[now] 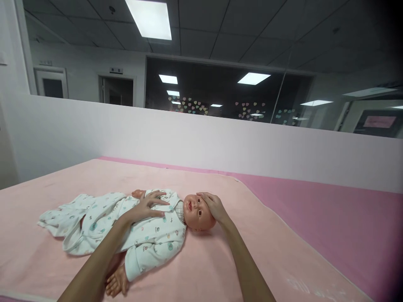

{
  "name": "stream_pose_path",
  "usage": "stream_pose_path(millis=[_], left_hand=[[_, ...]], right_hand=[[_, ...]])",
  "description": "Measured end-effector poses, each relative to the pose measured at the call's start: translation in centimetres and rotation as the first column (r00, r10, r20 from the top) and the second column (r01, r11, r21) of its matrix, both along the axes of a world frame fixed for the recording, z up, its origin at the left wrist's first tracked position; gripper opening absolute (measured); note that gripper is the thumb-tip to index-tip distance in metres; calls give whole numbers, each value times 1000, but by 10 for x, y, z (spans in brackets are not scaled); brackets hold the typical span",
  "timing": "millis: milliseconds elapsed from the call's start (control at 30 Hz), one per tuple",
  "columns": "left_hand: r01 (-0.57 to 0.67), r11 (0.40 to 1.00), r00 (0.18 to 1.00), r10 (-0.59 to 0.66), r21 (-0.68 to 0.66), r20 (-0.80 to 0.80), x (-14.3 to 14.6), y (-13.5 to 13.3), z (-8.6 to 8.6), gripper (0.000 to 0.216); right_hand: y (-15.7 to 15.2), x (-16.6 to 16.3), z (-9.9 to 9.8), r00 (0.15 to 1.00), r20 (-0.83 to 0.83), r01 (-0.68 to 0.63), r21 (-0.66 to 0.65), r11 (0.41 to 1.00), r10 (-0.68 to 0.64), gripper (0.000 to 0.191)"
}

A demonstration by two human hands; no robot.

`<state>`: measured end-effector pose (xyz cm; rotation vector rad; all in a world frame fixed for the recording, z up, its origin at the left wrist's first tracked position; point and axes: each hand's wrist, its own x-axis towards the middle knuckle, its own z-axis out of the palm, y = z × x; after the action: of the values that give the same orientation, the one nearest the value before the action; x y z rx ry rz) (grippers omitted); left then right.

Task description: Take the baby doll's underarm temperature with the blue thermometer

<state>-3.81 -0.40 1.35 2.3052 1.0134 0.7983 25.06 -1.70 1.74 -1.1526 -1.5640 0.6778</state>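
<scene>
A baby doll (190, 212) lies on its back across the pink mat, its head toward the right. It wears a white printed sleepsuit (160, 241) with small animal and dot patterns. My left hand (146, 209) rests flat on the doll's chest, fingers spread over the cloth. On top of the doll's head lies my right hand (214, 206), its fingers stretched over the forehead. One doll hand (118, 282) sticks out of the near sleeve, and the other shows beyond my left hand. The sleepsuit's legs lie toward the left.
A peach-pink mat (245, 247) covers most of the surface, over a darker pink cover (340, 222) on the right. Behind stands a low white wall (204, 142) with a large glass pane above it. Doors and ceiling lights show in or through the glass.
</scene>
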Motion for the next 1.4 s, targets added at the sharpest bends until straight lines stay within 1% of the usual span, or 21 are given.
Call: stream_pose_path(millis=[67, 167, 233, 300, 367, 400, 433, 467, 500, 533, 600, 667, 767, 933, 1033, 1100, 1167, 1233, 1300, 1333, 1400], left_hand=[[-52, 999, 998, 52, 11, 32, 3, 2, -3, 32], [-109, 992, 966, 121, -65, 229, 5, 5, -5, 42], [-121, 985, 937, 155, -127, 314, 5, 5, -4, 47], [-125, 976, 911, 185, -179, 368, 4, 4, -3, 46], [-120, 967, 888, 206, -226, 412, 3, 4, -3, 43], [-110, 964, 876, 209, -243, 434, 3, 4, -3, 42], [-95, 963, 865, 206, -254, 457, 3, 5, -4, 41], [-79, 963, 854, 199, -258, 480, 3, 5, -5, 40], [-62, 964, 844, 189, -259, 501, 3, 6, -6, 40], [-49, 965, 835, 181, -257, 520, 3, 7, -6, 39], [-40, 966, 821, 178, -257, 542, 4, 9, -7, 40], [-47, 965, 819, 184, -257, 544, 4, 10, -7, 41], [-42, 964, 820, 184, -263, 542, 3, 10, -6, 42], [21, 960, 804, 149, -279, 576, 3, 10, -5, 42], [-21, 946, 782, 216, -322, 584, 3, 11, -6, 41], [-29, 940, 752, 245, -341, 612, 4, 12, -7, 42], [18, 938, 720, 228, -346, 656, 3, 12, -7, 44], [58, 937, 706, 206, -345, 678, 2, 12, -8, 42], [64, 938, 713, 195, -339, 673, 1, 12, -8, 38], [68, 938, 715, 191, -340, 672, 0, 12, -8, 35], [93, 928, 684, 205, -362, 700, -2, 16, -10, 34]], right_hand=[[1, 1, 1, 1000, 7, 15, 4, 1000, -15, 36], [1, 5, 5, 997, 36, 61, 39, 997, -63, 42], [-3, 6, 13, 982, 88, 150, 158, 976, -165, 42], [-12, -2, 23, 946, 119, 246, 347, 905, -302, 36], [-24, -22, 31, 918, 159, 249, 482, 840, -363, 26], [-29, -36, 34, 913, 222, 194, 501, 843, -342, 24], [-33, -52, 34, 899, 325, 110, 482, 869, -294, 24], [-35, -68, 34, 857, 465, 2, 423, 906, -219, 26], [-36, -85, 31, 788, 596, -84, 350, 933, -152, 27], [-35, -100, 28, 714, 690, -118, 286, 951, -119, 28], [-29, -124, 21, 592, 796, -86, 220, 972, -128, 30], [-21, -137, 15, 528, 828, 9, 218, 976, -190, 31], [-12, -144, 12, 498, 829, 109, 230, 967, -253, 32], [-10, -145, 10, 504, 811, 172, 242, 955, -296, 27], [-15, -142, 8, 572, 763, 182, 239, 954, -301, 24], [-20, -137, 11, 669, 680, 170, 254, 952, -301, 22], [-26, -127, 20, 790, 535, 154, 297, 942, -298, 21], [-31, -116, 32, 906, 316, 164, 349, 923, -281, 18], [-35, -107, 42, 970, 28, 216, 360, 908, -242, 17], [-35, -104, 45, 969, -121, 242, 336, 910, -214, 19], [-36, -104, 44, 919, -365, 250, 245, 937, -149, 25]])
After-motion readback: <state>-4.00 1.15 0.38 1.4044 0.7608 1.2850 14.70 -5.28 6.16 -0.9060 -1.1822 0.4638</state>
